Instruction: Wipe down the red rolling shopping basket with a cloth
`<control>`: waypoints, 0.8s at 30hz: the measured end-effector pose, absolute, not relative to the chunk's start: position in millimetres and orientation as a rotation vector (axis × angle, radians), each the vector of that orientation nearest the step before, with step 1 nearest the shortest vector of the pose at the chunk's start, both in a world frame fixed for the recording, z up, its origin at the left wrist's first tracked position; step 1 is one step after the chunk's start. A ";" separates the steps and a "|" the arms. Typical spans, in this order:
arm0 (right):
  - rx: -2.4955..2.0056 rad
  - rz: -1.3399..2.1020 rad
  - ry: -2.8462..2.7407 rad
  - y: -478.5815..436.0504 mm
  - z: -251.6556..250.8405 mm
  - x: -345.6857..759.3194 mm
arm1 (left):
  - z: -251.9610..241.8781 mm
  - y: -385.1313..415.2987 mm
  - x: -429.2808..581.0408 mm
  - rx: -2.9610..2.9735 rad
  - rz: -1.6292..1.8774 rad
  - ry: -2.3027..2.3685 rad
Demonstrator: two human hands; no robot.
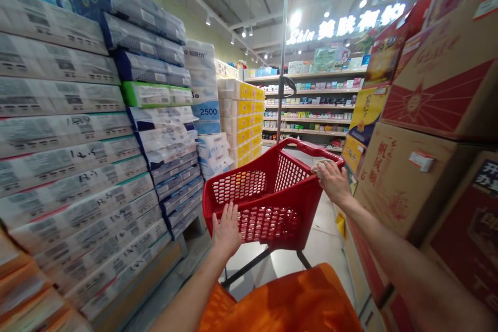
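A red plastic shopping basket (268, 197) on a wheeled frame stands in a narrow store aisle in front of me. My left hand (225, 231) lies flat against the basket's near left wall, fingers stretched upward. My right hand (330, 179) is closed on a pale cloth (319, 166) pressed against the basket's right rim. The basket looks empty inside. An orange garment (288, 303) fills the bottom of the view.
Stacked packs of tissue paper (78, 166) wall the left side. Large red and brown cardboard boxes (428, 129) line the right. A metal pole (282, 72) stands beyond the basket, and product shelves (311, 109) close the far end of the aisle.
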State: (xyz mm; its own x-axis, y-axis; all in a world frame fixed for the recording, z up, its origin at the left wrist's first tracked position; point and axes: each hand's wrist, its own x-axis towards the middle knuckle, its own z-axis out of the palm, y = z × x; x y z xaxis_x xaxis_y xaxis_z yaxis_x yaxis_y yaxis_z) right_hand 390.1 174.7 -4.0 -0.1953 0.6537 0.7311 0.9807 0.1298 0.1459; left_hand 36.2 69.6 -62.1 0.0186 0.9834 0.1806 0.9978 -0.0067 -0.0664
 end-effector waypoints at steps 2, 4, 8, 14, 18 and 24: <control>-1.581 -0.844 -1.864 174.2 -6.2 387.1 | -61.5 70.1 37.0 -2.108 -0.119 -2.087; -1.540 -0.844 -1.902 170.3 -14.6 368.2 | -60.3 70.2 37.6 -2.100 -0.119 -2.099; -1.335 -0.823 -2.145 160.4 -37.1 317.3 | -58.5 69.4 37.7 -2.099 -0.103 -2.106; -1.399 -0.725 -2.037 156.7 -47.9 300.3 | -59.1 67.3 38.6 -2.126 -0.115 -2.113; -1.258 -0.674 -2.176 144.0 -60.9 257.1 | -57.9 65.6 39.6 -2.144 -0.108 -2.115; -1.148 -0.628 -2.262 142.9 -67.8 225.3 | -62.9 62.8 25.4 -2.051 -0.193 -2.241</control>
